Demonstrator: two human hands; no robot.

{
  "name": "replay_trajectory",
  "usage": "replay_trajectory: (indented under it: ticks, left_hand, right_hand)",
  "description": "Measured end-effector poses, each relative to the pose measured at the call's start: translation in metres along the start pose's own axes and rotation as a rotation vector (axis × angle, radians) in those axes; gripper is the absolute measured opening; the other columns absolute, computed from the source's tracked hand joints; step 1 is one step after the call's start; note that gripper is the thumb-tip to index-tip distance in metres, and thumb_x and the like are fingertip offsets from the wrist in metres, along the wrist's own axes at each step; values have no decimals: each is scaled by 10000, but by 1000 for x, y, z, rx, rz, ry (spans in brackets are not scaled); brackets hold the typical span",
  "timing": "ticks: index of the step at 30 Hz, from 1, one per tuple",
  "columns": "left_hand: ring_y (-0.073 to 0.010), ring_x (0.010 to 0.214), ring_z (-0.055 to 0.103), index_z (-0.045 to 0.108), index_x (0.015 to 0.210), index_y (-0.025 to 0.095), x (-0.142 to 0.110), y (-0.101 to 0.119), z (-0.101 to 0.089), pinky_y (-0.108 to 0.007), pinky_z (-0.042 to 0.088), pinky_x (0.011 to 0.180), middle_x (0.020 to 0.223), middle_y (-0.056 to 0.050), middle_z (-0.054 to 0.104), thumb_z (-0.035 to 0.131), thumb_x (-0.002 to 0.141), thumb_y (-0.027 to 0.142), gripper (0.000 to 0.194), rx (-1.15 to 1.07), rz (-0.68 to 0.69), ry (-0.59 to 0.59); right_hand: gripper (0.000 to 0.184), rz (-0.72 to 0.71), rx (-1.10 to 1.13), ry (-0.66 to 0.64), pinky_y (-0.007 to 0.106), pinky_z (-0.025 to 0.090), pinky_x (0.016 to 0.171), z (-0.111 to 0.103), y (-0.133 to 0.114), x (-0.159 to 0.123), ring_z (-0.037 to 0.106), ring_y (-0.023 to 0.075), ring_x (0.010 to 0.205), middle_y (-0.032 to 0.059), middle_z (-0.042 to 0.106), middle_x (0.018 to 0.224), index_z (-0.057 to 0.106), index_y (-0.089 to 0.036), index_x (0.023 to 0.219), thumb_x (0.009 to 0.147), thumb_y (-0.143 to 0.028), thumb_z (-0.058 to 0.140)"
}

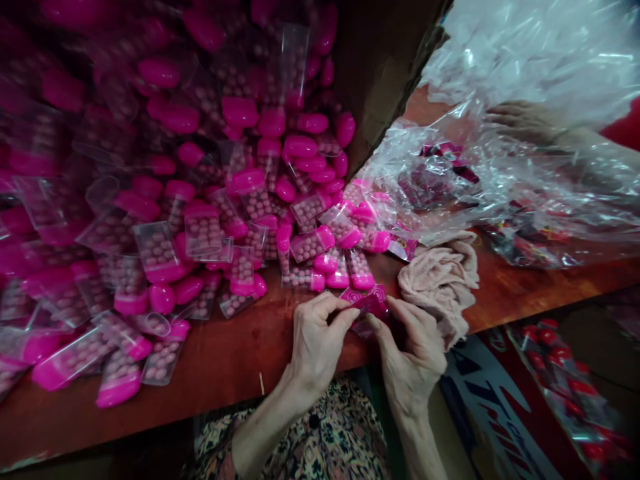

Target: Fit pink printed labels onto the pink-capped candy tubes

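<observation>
While a reddish table (210, 373) lies beneath, left hand (317, 340) and right hand (413, 350) closely pinch pink wrapping (369, 305) (dozens of containers (203, 230) beyond, one cloth (440, 277) rightward).

On the reddish-brown surface (215, 367) lay many pink-capped tubes (202, 230), heaped leftward, with a crumpled cloth (436, 275) and clear plastic (530, 177) rightward.

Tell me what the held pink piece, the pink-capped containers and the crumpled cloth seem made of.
Held pink piece: perhaps thin plastic film, from its slight sheen. Pink-capped containers: probably glossy hard plastic; clear walls show beads and highlights. Crumpled cloth: soft, matt fabric, judging by loose folds.
</observation>
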State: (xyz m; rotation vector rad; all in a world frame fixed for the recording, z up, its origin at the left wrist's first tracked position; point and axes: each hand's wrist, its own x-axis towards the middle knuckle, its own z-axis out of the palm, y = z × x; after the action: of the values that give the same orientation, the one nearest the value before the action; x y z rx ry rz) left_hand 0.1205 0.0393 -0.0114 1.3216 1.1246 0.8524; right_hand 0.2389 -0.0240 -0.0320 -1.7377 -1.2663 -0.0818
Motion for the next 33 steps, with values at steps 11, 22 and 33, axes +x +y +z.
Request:
replay_trajectory:
  ticks: [11,22,33]
  left_hand:
    - [-135,562,558,685,698,168,0,-2,0,-259,432,577,614,18,642,678,741,182,46,110,-39,-9]
    - [-175,692,625,602,872,137,-8,-12,16,-275,518,569,949,-111,608,602,804,120,71,674,391,174]
    - [-194,614,643,627,830,142,-19,-10,21,-289,540,520,849,-77,682,541,845,139,88,969,565,-37]
  right_hand:
    - [75,204,127,-6,283,496,652,-5,11,-4,571,135,633,8,641,718,707,-185,796,763,-252,703]
    - [185,381,79,153,304,483,713,-13,29,-10,584,160,678,24,646,703,710,-148,768,710,-319,747]
    - [208,454,120,359,293,478,667,2,34,-19,546,138,598,2,612,645,690,-150,729,704,-345,753]
